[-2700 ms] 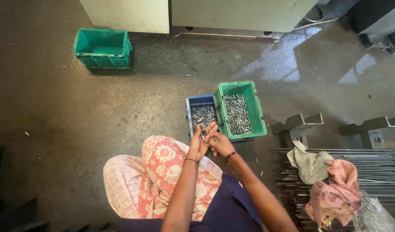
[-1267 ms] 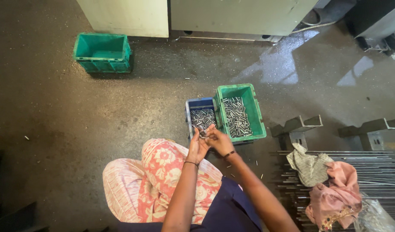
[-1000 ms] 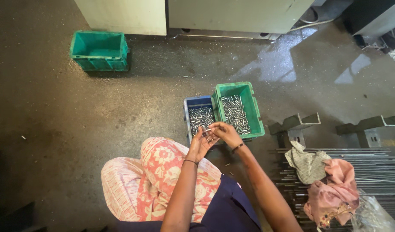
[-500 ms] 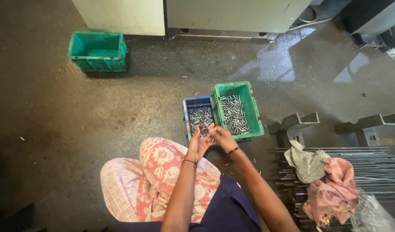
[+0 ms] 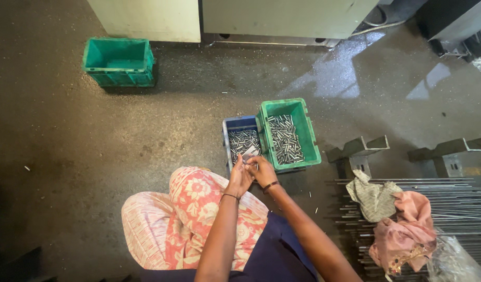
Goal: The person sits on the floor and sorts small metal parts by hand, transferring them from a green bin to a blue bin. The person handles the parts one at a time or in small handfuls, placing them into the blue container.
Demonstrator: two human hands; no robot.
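Small metal pin (image 5: 249,155) — held between both hands at the near rim of the blue bin (image 5: 228,137). It looks pale and short; its long axis seems to run roughly left-right between the fingertips, though it is too small to be sure. Left hand (image 5: 240,176) comes up from the near side, fingers pinched on the pin's left end. Right hand (image 5: 263,169) sits just right of it, touching the left, fingers curled in on the same piece. Both hands are clenched on it, neither released. The two are about equally near the pin; the right hand lies closer to the green bin (image 5: 304,123).

The blue bin lies directly far of the grip, partly filled with loose metal pins (image 5: 241,141) lying in mixed directions. The green bin touches the blue one on its right side, stands a bit taller, and holds a bigger heap of the same pins (image 5: 285,138). So from the grip: blue bin straight ahead, green bin ahead and right.

Further out — an empty teal crate (image 5: 119,61) far left on the concrete floor (image 5: 94,136), well apart. On the right, two grey metal angle brackets (image 5: 356,151), then long steel rods (image 5: 454,201) laid left-right with a grey rag (image 5: 373,194) and a pink cloth (image 5: 402,235) on them. A floral patterned garment (image 5: 190,214) covers the person's knee, near left.
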